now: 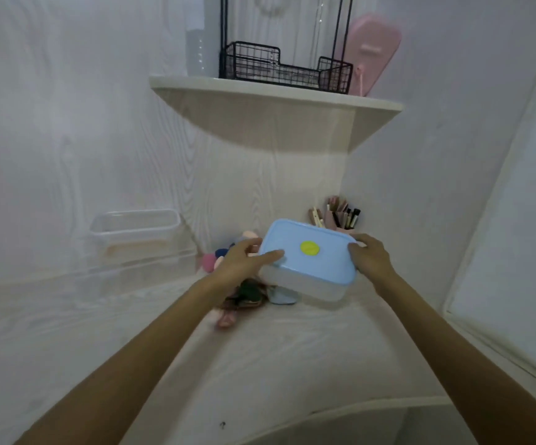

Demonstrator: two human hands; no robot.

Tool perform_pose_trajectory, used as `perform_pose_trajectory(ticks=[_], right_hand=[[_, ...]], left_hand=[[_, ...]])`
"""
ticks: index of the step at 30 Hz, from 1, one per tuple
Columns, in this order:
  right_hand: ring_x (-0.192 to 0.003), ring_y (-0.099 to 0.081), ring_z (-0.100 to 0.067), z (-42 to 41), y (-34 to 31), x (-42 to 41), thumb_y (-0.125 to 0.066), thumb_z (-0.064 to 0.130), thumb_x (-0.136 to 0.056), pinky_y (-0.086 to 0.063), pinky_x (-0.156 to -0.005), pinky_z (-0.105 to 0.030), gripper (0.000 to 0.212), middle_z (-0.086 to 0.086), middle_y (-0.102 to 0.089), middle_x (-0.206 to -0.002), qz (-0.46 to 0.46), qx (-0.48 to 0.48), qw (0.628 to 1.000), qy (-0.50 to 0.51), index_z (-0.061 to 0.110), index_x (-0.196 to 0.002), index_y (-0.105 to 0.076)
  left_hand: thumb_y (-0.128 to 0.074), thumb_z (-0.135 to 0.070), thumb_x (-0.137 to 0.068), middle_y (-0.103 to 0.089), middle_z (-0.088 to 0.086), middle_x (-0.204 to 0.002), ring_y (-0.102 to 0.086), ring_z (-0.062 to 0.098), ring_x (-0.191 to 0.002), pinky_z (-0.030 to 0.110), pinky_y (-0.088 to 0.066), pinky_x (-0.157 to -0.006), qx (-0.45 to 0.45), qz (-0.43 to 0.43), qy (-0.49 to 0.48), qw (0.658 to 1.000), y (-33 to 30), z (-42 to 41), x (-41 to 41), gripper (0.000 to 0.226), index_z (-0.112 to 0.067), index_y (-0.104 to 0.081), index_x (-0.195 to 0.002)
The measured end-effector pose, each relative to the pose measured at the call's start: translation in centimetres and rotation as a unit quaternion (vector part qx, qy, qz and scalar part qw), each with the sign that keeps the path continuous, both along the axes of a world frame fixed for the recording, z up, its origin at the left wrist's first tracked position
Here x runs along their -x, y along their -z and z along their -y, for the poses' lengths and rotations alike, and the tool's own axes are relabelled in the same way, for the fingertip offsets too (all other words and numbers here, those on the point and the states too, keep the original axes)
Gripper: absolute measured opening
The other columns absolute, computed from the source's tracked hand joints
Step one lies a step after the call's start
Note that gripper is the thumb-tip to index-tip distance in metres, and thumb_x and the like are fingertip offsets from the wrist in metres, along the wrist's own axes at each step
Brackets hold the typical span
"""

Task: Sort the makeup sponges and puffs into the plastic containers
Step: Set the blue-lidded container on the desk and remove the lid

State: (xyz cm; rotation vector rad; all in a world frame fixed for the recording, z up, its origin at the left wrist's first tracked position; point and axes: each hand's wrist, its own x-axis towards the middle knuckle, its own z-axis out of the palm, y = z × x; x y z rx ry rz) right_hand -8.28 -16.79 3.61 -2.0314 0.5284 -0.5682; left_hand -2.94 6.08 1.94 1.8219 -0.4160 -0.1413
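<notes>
A clear plastic container with a light blue lid [308, 252] and a yellow round spot is held tilted above the white counter. My left hand [247, 261] grips its left side, thumb lying on the lid. My right hand [371, 256] grips its right end. Under and behind the container lies a pile of makeup sponges and puffs [224, 255] in pink, dark blue, green and pale blue, partly hidden by my left hand and the container. A second clear container [134, 232], without a lid, stands at the left against the wall.
A holder with brushes and pencils [340, 216] stands in the back corner. Above, a corner shelf [276, 97] carries a black wire basket [286, 70] and a pink object [372, 53]. The counter's front edge [324, 409] curves near me.
</notes>
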Motion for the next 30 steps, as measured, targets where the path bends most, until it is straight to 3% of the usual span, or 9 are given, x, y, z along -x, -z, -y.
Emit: perform_pose_trajectory(ticks=[4,9,11,13,15,18,22,26,30], right_hand=[[-0.084,-0.055,-0.015,-10.6,1.3,-2.4,-0.044,0.008,-0.093,-0.043,-0.065,-0.021,0.033,-0.006,-0.059,-0.104,-0.008,-0.028,0.982,-0.187,0.009,-0.120,-0.062],[-0.081,-0.057,-0.020,-21.4,6.5,-5.6,-0.045,0.010,-0.097,-0.042,-0.063,-0.026,0.026,-0.011,-0.061,-0.101,-0.050,-0.127,0.943,-0.304,0.010,-0.117,-0.061],[-0.075,-0.056,-0.016,-24.3,8.0,-6.7,-0.046,0.011,-0.097,-0.042,-0.059,-0.024,0.028,-0.012,-0.062,-0.101,-0.058,-0.163,0.931,-0.321,0.010,-0.121,-0.061],[-0.084,-0.060,-0.018,-26.3,9.0,-7.7,-0.049,0.014,-0.096,-0.047,-0.067,-0.027,0.028,-0.013,-0.065,-0.110,-0.050,-0.188,0.924,-0.328,0.012,-0.121,-0.062],[-0.093,-0.062,-0.019,-27.0,9.9,-8.3,-0.052,0.018,-0.096,-0.048,-0.078,-0.031,0.025,-0.010,-0.067,-0.117,-0.042,-0.196,0.918,-0.343,0.017,-0.117,-0.064],[-0.102,-0.063,-0.018,-27.3,10.7,-8.7,-0.056,0.022,-0.094,-0.049,-0.085,-0.028,0.025,-0.007,-0.067,-0.118,-0.002,-0.196,0.915,-0.351,0.017,-0.117,-0.065],[-0.112,-0.049,0.001,-26.7,10.2,-8.0,-0.069,0.036,-0.083,-0.035,-0.098,-0.009,0.035,0.011,-0.058,-0.124,0.169,0.080,0.945,-0.270,0.025,-0.116,-0.065],[-0.133,-0.022,0.014,-27.1,10.0,-6.0,-0.056,0.081,-0.059,-0.017,-0.115,-0.019,0.087,0.035,-0.032,-0.139,0.064,0.199,0.878,-0.431,0.037,-0.133,-0.049],[-0.138,-0.031,-0.001,-27.6,10.6,-6.1,-0.028,0.095,-0.054,-0.025,-0.116,-0.028,0.108,0.017,-0.043,-0.144,0.083,0.316,0.850,-0.413,0.028,-0.136,-0.050]], left_hand=[[-0.079,-0.058,-0.049,-0.068,-0.015,-0.109,-0.065,0.010,-0.100,0.021,-0.052,-0.082,-0.028,0.023,-0.021,0.999,2.2,-12.9,2.0,0.072,-0.038,-0.062,-0.116],[-0.077,-0.071,-0.044,-0.071,-0.009,-0.111,-0.065,0.017,-0.108,0.032,-0.051,-0.092,0.024,0.001,-0.092,0.995,6.2,-23.5,3.1,0.079,-0.038,-0.063,-0.115],[-0.073,-0.079,-0.037,-0.067,-0.007,-0.115,-0.063,0.013,-0.108,0.026,-0.050,-0.089,0.041,0.005,-0.141,0.989,7.4,-26.1,2.7,0.095,-0.035,-0.058,-0.119],[-0.073,-0.079,-0.033,-0.060,-0.010,-0.120,-0.061,-0.007,-0.100,0.011,-0.049,-0.079,0.058,0.030,-0.149,0.987,8.4,-27.7,2.4,0.102,-0.035,-0.051,-0.122],[-0.080,-0.074,-0.033,-0.056,-0.014,-0.126,-0.056,-0.017,-0.100,0.004,-0.044,-0.077,0.064,0.033,-0.136,0.988,9.2,-28.2,2.3,0.106,-0.032,-0.046,-0.125],[-0.091,-0.037,-0.042,-0.062,-0.027,-0.118,-0.055,-0.014,-0.108,0.004,-0.042,-0.084,0.029,0.057,-0.100,0.993,9.9,-28.2,2.4,0.093,-0.034,-0.045,-0.123],[-0.089,-0.004,-0.052,-0.065,-0.032,-0.107,-0.059,-0.013,-0.101,0.005,-0.045,-0.081,0.039,0.078,-0.113,0.990,10.3,-27.7,2.0,0.079,-0.034,-0.050,-0.114],[-0.086,0.002,-0.057,-0.066,-0.016,-0.116,-0.062,0.001,-0.109,0.013,-0.048,-0.085,0.042,0.109,-0.111,0.987,10.5,-27.0,1.8,0.075,-0.029,-0.054,-0.117],[-0.090,-0.013,-0.052,-0.064,-0.017,-0.121,-0.060,0.002,-0.113,0.014,-0.049,-0.086,0.054,0.091,-0.107,0.989,10.8,-27.6,2.0,0.082,-0.036,-0.052,-0.121]])
